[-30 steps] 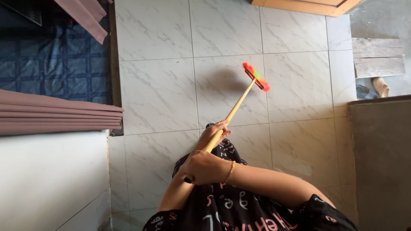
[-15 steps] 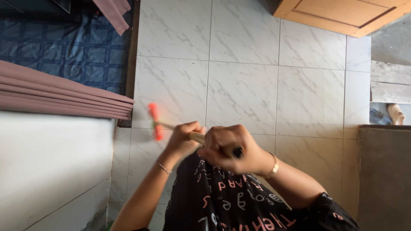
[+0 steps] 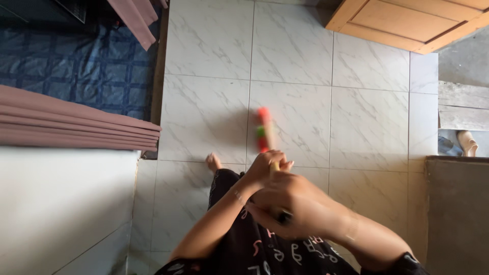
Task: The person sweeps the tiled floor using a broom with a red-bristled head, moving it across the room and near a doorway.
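Pink pleated curtain (image 3: 76, 122), blue checked mat (image 3: 71, 71), wooden door (image 3: 407, 20), pale sandal (image 3: 466, 142)

Tiled floor (image 3: 204, 112): centre. Broom head (image 3: 263, 130) on the floor, ahead of both hands; left hand (image 3: 265, 168) in front of right hand (image 3: 293, 206) on the handle. Bare foot (image 3: 214, 163) left of the hands. Folded curtain (image 3: 71, 122) far left, over a patterned mat (image 3: 76, 76). Wooden door (image 3: 407, 20) top right. Sandal (image 3: 467, 142) far right.

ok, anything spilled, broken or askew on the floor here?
Nothing stands out. The tiled floor shows no spill or crack. Both hands, left hand and right hand, grip the broom, whose head is only motion-blurred.
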